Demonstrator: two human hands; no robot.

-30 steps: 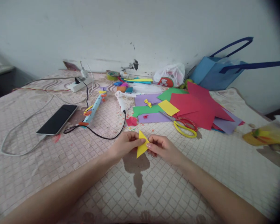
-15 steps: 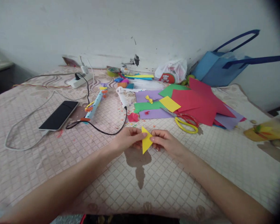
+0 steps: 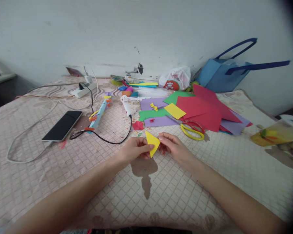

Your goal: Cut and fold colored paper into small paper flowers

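Observation:
A small yellow paper triangle (image 3: 152,142), seemingly folded, is held up just above the tablecloth (image 3: 117,195). My left hand (image 3: 138,148) pinches it from the left, thumb lying on its front face. At its right corner, the thumb and index finger of my right hand (image 3: 169,143) close on the paper. The fingers behind the triangle are partly hidden. Beyond my hands lies a red paper flower (image 3: 138,125). Yellow-handled scissors (image 3: 192,132) rest to the right, near a flat yellow paper piece (image 3: 175,111).
Red sheets (image 3: 202,110), green and purple paper lie behind the scissors. A white glue gun (image 3: 126,105) trails a black cord toward a phone (image 3: 62,126). A blue decorated strip (image 3: 99,114) lies between them. At right are a blue bag (image 3: 219,76) and a plastic cup (image 3: 275,133).
The yellow triangle has tilted, its top point leaning left. My right fingers have shifted up along its right corner. The camera view has moved slightly.

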